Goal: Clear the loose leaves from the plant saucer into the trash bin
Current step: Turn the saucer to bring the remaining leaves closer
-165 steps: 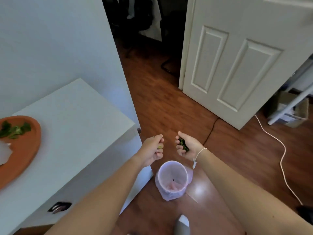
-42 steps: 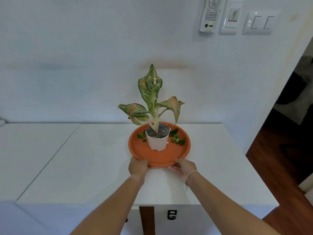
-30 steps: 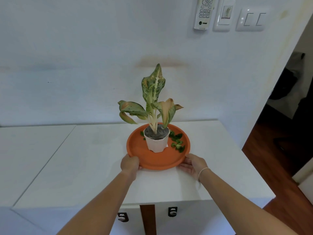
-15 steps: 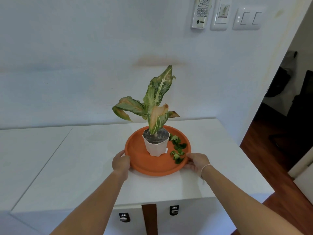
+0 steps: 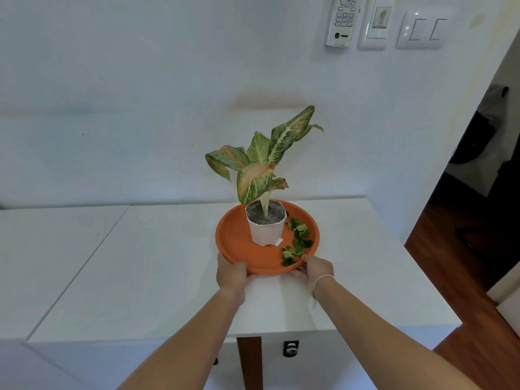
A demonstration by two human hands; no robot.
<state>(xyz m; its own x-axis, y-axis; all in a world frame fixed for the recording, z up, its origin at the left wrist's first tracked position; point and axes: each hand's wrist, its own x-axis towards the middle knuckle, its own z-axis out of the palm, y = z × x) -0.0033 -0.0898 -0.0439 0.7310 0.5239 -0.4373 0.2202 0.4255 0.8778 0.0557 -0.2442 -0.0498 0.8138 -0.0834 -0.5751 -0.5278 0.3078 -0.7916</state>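
**Saucer held at near rim, leaves not yet cleared**

The saucer (image 5: 239, 246) is gripped at its near rim by the left hand (image 5: 232, 275) and the right hand (image 5: 316, 270), fingers curled round the edge. Loose leaves (image 5: 297, 242) lie just above the right-hand grip, beside the pot (image 5: 266, 228). The saucer is best kept level, so the pot is not tipped.
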